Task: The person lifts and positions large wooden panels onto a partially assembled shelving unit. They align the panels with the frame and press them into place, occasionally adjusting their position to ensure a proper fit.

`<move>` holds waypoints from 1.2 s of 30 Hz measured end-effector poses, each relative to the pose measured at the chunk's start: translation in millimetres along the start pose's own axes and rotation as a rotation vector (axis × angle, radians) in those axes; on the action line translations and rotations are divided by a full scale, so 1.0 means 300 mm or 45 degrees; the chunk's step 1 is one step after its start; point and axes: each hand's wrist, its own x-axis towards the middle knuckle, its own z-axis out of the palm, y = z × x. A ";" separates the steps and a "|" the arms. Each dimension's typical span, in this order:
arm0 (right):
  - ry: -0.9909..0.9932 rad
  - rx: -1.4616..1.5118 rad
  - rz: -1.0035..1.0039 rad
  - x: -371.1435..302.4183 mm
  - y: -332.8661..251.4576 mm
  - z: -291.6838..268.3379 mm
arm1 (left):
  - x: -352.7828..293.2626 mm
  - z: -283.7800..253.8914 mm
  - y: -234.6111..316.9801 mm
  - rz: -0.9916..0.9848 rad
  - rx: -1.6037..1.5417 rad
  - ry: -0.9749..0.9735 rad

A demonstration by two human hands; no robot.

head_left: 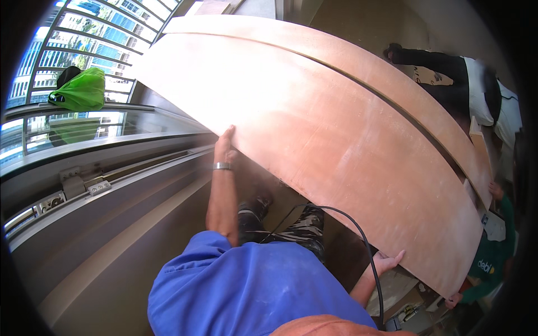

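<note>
A large reddish-tan wooden panel (314, 134), likely plywood, stretches from the upper left to the lower right in front of me. My left hand (225, 148) grips its near edge toward the left, the thumb on top and a metal band at the wrist. Farther right along that same edge, my right hand (386, 262) holds on, thumb over the face and the other fingers partly hidden beneath. Beyond a dark gap lies a second, narrower wooden board (358, 70). At the panel's right end, a co-worker's hand (453, 301) in a green sleeve touches the corner.
On my left run a window frame (117, 173) and railing bars (112, 33), with a green bag (81, 89) by them. A black cable (358, 224) loops past my right arm. Another person in dark clothing (448, 70) is at the upper right. Tools (409, 311) lie low right.
</note>
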 end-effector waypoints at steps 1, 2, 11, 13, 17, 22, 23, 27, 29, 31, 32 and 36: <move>-0.016 0.006 -0.001 0.007 0.001 -0.010 | -0.002 0.002 0.004 -0.052 0.114 0.069; -0.021 0.004 0.005 0.014 0.005 -0.020 | -0.013 0.002 0.009 -0.103 0.227 0.146; -0.078 -0.049 0.068 0.090 0.042 -0.119 | 0.087 -0.017 -0.071 -0.021 -0.001 0.098; -0.119 -0.059 0.039 0.079 0.032 -0.097 | 0.104 -0.016 -0.067 -0.031 -0.016 0.078; -0.061 -0.108 0.041 0.036 -0.020 -0.050 | 0.067 0.019 -0.012 -0.041 -0.005 0.094; -0.048 -0.061 0.133 0.040 -0.062 -0.026 | 0.133 -0.002 -0.028 0.085 -0.080 0.098; -0.064 -0.079 0.135 0.022 -0.082 -0.013 | 0.128 0.011 -0.025 0.086 -0.096 0.080; -0.151 -0.107 0.166 -0.013 -0.165 0.079 | 0.072 0.072 0.043 0.033 -0.068 0.091; -0.140 -0.110 0.187 -0.005 -0.187 0.093 | 0.037 0.099 0.074 0.031 -0.069 0.099; -0.071 -0.118 0.215 0.007 -0.199 0.095 | 0.026 0.112 0.087 0.050 -0.094 0.074; -0.071 -0.114 0.237 0.013 -0.199 0.092 | 0.036 0.096 0.083 0.076 -0.122 0.055; -0.037 -0.148 0.287 0.016 -0.220 0.092 | 0.038 0.088 0.063 0.115 -0.078 0.025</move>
